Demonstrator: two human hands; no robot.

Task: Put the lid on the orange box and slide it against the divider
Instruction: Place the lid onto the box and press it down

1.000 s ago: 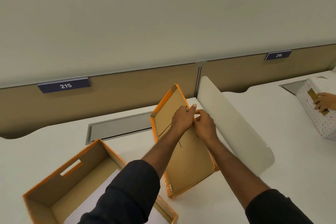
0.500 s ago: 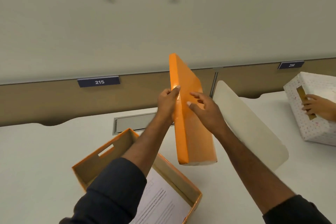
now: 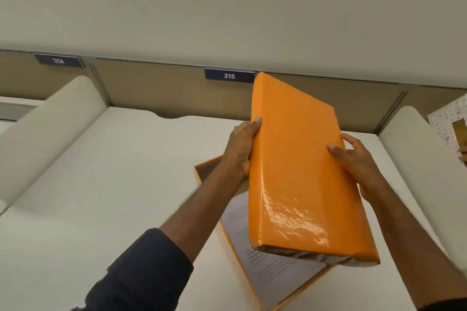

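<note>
Head view: glossy orange lid [image 3: 300,171], top up, tilted, gripped by both hands' fingers [image 3: 255,124] above the open box [image 3: 202,171].

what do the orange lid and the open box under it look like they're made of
Lid: likely cardboard under a glossy orange wrap; it shows wrinkled highlights and a pale raw edge at the near end. Open box: matte brown cardboard inside with orange edges, holding a printed paper sheet.

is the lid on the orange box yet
Not yet: both hands hold the lid tilted above the orange box, whose paper shows.
</note>
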